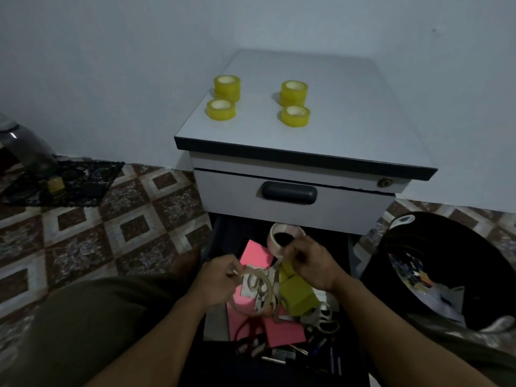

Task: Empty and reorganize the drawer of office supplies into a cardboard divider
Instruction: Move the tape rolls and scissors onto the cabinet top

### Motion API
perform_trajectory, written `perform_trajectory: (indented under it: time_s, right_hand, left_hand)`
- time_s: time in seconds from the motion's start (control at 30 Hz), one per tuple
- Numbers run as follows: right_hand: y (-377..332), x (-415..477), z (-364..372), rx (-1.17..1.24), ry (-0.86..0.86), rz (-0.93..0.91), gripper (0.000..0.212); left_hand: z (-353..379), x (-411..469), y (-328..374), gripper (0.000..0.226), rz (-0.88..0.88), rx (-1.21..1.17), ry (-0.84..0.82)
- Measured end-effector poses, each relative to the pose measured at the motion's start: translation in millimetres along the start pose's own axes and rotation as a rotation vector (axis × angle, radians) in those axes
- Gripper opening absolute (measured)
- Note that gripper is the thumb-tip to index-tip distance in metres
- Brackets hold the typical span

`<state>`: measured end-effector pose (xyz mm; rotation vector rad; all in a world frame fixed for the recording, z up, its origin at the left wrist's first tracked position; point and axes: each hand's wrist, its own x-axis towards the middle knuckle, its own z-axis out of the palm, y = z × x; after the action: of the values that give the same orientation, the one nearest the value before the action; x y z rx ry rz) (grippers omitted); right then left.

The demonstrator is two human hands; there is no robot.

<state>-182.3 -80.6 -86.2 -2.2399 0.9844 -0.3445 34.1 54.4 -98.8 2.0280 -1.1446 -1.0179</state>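
On the far left a dark patterned cloth point(64, 182) lies on the tiled floor point(92, 233) with a small yellow block point(55, 185) on it; no writing can be read there. Further right stands a grey drawer cabinet point(296, 196), its upper drawer closed, and on its top sit six yellow tape rolls: a stack of two point(226, 87) with a single roll point(221, 109) in front, then a second stack of two point(293, 93) with a single roll point(295, 115) in front. No labels show on them.

Below, the open drawer point(279, 317) holds pink sticky-note pads point(256, 255), yellow pads point(297, 296), scissors point(324, 319) and pens, all jumbled together. Above it, the left hand point(220, 277) pinches the loose end of a curling clear tape strip point(258, 289), grip clenched on it. The right hand point(310, 261) is closed around a pale tape roll point(282, 238), held over the back of the drawer.

At the far right a black bin point(446, 269) contains paper scraps; any print on them is too blurred to read.
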Motion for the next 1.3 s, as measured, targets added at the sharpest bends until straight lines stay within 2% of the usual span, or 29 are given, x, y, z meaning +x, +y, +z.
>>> perform_trajectory:
  time_s: [0.27, 0.4, 0.7, 0.83, 1.07, 1.3]
  right_hand:
    - [-23, -48, -21, 0.076, 0.08, 0.057, 0.031]
    - [-33, -66, -35, 0.103, 0.101, 0.064, 0.018]
    - [-86, -96, -93, 0.267, 0.171, 0.014, 0.019]
    - [-124, -95, -137, 0.103, 0.241, -0.101, 0.014]
    - [-171, -55, -219, 0.102, 0.319, -0.214, 0.012]
    - [-178, 63, -280, 0.072, 0.463, -0.221, 0.013]
  left_hand:
    - [-32, -23, 39, 0.008, -0.04, -0.12, -0.024]
    - [-52, -42, 62, 0.011, -0.03, -0.191, -0.053]
    - [-121, -74, 120, 0.012, 0.086, -0.17, 0.039]
    - [-157, -77, 158, 0.021, 0.169, -0.165, 0.088]
    - [-215, -42, 237, 0.013, 0.234, -0.223, 0.178]
    - [-261, 54, 297, 0.016, 0.2, -0.267, 0.328]
